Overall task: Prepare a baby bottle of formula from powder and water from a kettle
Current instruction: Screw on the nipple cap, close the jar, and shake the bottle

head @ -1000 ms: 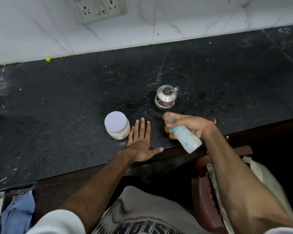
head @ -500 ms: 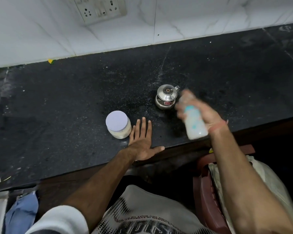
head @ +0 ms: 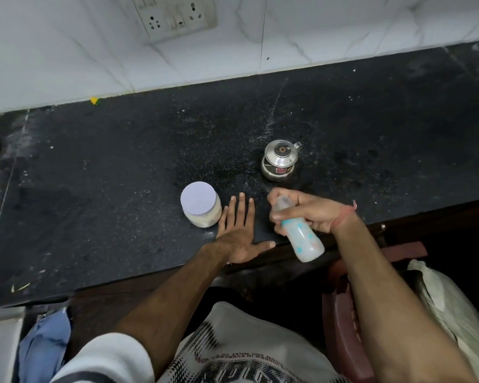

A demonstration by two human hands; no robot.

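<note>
My right hand (head: 314, 212) grips a baby bottle (head: 301, 237) with blue spots and milky liquid inside, held tilted above the counter's front edge, its base toward me. My left hand (head: 239, 234) lies flat, palm down, on the black counter (head: 122, 175), fingers spread, holding nothing. Just left of it stands the formula powder jar (head: 201, 207) with its pale lid on. A small steel kettle (head: 280, 160) with its lid on stands behind my right hand.
A white tiled wall with a socket panel (head: 174, 15) runs behind the counter. A dark red chair (head: 343, 313) with a pale bag (head: 448, 299) sits below right. Blue cloth (head: 43, 346) lies at lower left.
My right hand swung the bottle up and right toward the kettle half a second ago, then back down and left to the counter edge. The left hand, jar and kettle stayed put.
</note>
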